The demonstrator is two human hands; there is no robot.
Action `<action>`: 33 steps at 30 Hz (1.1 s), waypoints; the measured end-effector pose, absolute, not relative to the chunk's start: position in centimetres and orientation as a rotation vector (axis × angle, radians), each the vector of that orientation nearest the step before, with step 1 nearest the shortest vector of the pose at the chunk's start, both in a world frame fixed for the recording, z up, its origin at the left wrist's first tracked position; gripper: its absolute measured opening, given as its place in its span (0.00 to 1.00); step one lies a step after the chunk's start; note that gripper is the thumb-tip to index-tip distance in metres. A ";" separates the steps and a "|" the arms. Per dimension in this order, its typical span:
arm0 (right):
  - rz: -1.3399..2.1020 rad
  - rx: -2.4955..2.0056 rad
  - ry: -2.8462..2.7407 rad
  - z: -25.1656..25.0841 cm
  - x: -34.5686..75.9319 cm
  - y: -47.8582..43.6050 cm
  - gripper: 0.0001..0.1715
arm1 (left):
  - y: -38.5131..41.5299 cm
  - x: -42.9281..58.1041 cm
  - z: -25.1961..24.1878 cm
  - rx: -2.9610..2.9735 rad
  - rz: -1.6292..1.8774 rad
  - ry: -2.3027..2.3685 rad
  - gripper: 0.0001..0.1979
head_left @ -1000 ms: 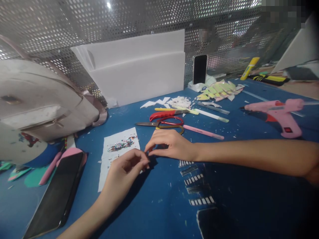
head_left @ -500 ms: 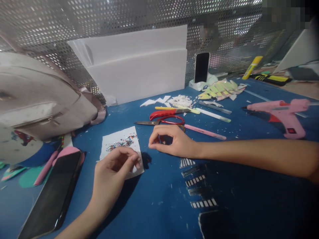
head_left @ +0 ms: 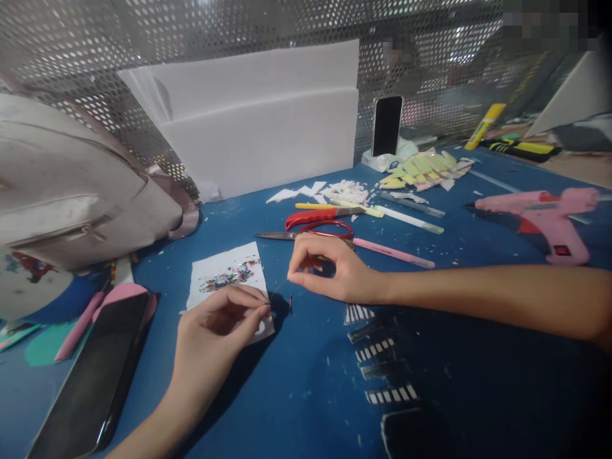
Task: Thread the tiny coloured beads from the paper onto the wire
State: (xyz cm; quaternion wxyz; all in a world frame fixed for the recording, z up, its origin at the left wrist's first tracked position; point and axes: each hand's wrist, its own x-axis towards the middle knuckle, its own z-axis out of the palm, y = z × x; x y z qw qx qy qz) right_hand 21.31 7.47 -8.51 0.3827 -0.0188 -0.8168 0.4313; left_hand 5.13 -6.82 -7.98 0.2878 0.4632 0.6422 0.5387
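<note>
**Q:** Where do the multicoloured bits (head_left: 229, 277) lie relative to the hands?

**A:** In a scattered heap on the white sheet (head_left: 210, 261), just beyond the left hand (head_left: 222, 319). The right hand (head_left: 329, 268) is to the right of the sheet. A dark sliver (head_left: 291, 303) appears between the hands, just on the near side of the right fingertips.

**Q:** State of each hand?

**A:** Left: thumb and forefinger together at the tips. Right: likewise, forming a loop. Anything pinched there is too small to identify.

**Q:** What is obscured?

**A:** The left hand covers the near part of the sheet. The right hand covers part of the handles of the scissors (head_left: 291, 236). Whether the sliver hangs or rests on the table (head_left: 306, 395) cannot be determined.

**Q:** Orientation?

**A:** The heap's long axis runs left to right, right end farther. The sliver's runs near to far. The scissor blades point left.
</note>
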 end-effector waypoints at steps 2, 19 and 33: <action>1.118 -0.048 -2.048 -8.5 21.4 7.5 0.05 | -6.8 5.0 -8.0 1.267 1.419 1.708 0.04; 0.988 0.031 -2.079 -8.9 21.5 7.3 0.05 | -6.8 4.9 -7.9 1.177 1.452 1.664 0.07; 0.988 0.020 -2.088 -9.0 21.5 7.3 0.05 | -6.7 4.9 -7.9 1.175 1.464 1.623 0.07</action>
